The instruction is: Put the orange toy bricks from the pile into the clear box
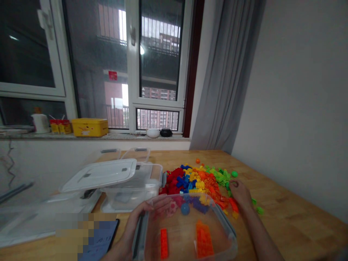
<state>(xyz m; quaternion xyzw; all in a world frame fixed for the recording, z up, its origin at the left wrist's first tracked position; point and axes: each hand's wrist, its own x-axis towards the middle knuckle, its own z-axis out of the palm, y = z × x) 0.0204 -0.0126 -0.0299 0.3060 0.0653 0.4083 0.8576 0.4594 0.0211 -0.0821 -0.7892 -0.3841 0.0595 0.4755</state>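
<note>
Fingers (234,183) of the right hand (237,189) are curled in, leaving little gap, at the edge of a pile of toy pieces (199,181); whether they pinch one cannot be told. Just beyond them sits a green ball (234,174), with red-orange pieces (233,205) near on the hand's left and a few green pieces (259,210) to the right of its wrist. The left hand (138,215) holds a clear container (181,232) by its left side, some fingers showing blurrily through the plastic. To the right of that hand, a red strip (164,243) and an orange piece (204,241) show through the container. Clear boxes (130,197) stand beyond the left hand; a dark-edged screen (102,237) lies left of it.
</note>
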